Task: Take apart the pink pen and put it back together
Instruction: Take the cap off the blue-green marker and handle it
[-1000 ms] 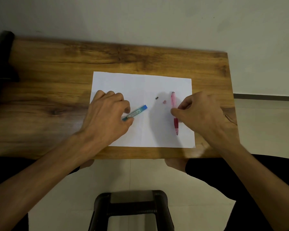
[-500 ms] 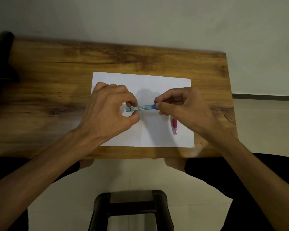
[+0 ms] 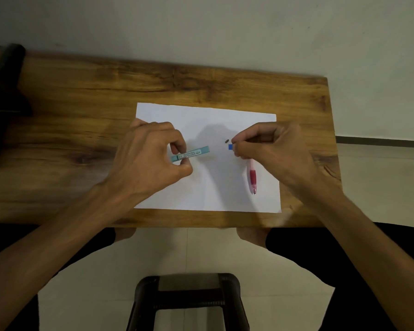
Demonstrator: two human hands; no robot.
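Now | my left hand [image 3: 151, 156] pinches teal tube [image 3: 190, 154] | right hand [image 3: 268, 149] pinches blue cap [image 3: 230, 146] | pink pen [image 3: 252, 176] lies on paper [image 3: 208, 187] at 5 o'clock | risk: open tube tips, contents spill

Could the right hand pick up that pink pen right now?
Probably not right away: the right hand lies just over the pink pen with nothing between, but its fingertips already pinch a small blue cap, so that must go down first.

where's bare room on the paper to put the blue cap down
Free: the paper strip along its far edge, and the near middle between left hand and pink pen. Crowded: around the right hand holding the blue cap.
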